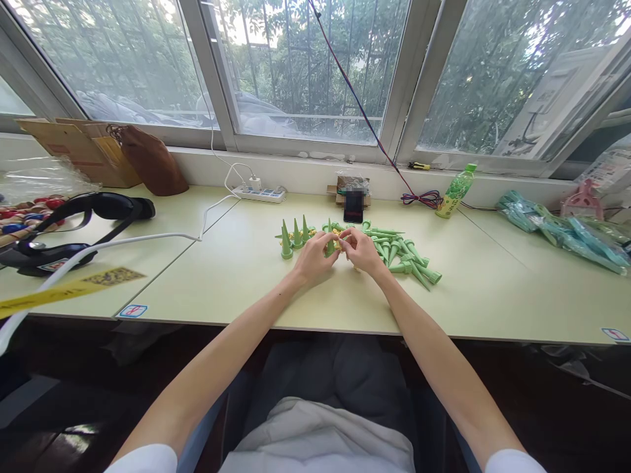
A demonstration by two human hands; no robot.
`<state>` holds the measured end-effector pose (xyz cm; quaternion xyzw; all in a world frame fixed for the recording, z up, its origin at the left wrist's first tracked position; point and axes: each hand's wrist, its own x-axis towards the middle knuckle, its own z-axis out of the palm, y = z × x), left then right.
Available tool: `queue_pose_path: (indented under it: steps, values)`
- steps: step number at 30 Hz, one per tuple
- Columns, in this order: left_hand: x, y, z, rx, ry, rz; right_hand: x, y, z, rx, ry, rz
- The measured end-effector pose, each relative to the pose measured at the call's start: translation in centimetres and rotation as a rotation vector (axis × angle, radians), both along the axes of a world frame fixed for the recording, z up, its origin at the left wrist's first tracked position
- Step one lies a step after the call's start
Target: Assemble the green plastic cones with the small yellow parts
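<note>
My left hand [315, 254] is closed around an upright green plastic spike [330, 244], holding it close to the table top. Right beside it, my right hand [363, 252] has its thumb and fingers pinched together near that spike; whatever is between them is too small to make out. Small yellow pieces [337, 232] show just behind the fingertips, partly hidden by both hands. Several green spikes [286, 242] stand point up to the left of my left hand. A loose pile of similar green spikes [394, 248] lies to the right of my right hand.
Behind my hands a dark phone [353, 206] leans against a small box. A white power strip [259, 193], a green-capped bottle [456, 190] and teal plastic packets [566, 226] are further out. A black head strap [73, 226] and white cable [148, 242] lie left.
</note>
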<state>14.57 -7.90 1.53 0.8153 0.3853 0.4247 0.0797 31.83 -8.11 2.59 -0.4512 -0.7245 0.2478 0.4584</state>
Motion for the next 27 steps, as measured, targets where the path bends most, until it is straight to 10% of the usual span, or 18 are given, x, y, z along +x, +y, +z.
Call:
queue_pose_path:
  steps: [27]
  values:
    - [0.09,-0.07,0.05,0.003,0.003,-0.005,-0.06,-0.26,0.32,0.003,-0.043,-0.036]
